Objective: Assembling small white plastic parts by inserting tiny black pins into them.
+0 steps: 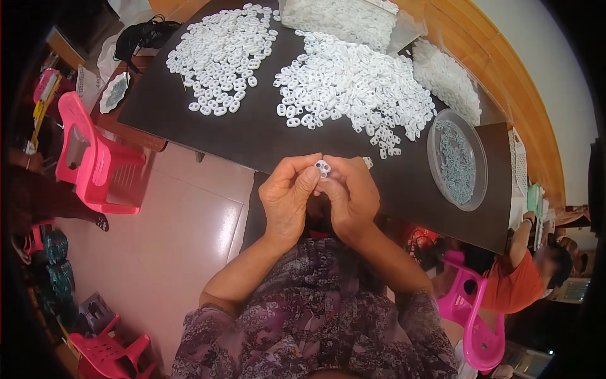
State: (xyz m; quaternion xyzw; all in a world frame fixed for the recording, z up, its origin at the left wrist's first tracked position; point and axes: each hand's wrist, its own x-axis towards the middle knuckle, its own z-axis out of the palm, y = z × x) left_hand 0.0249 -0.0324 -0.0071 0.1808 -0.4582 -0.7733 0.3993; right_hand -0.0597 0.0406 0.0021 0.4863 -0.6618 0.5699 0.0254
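Note:
My left hand (pixel 284 205) and my right hand (pixel 355 199) meet in front of my body at the near edge of the dark table. Between their fingertips they pinch a small white plastic piece (pixel 322 167) with dark round holes. The fingers cover part of it, so I cannot tell whether it is one part or two put together. Another white piece (pixel 367 162) shows beside my right hand's knuckles; whether that hand holds it is unclear. Beyond my hands lie a loose heap of white two-hole oval pieces (pixel 221 57) on the left and a larger heap of white pieces (pixel 356 82).
A round clear dish (pixel 483 183) of small grey screws stands on the right of the table (pixel 429 202). Clear bins (pixel 407 35) of white pieces stand at the back. Pink chairs (pixel 95 164) are left and right; a person in an orange top (pixel 514 284) sits at right.

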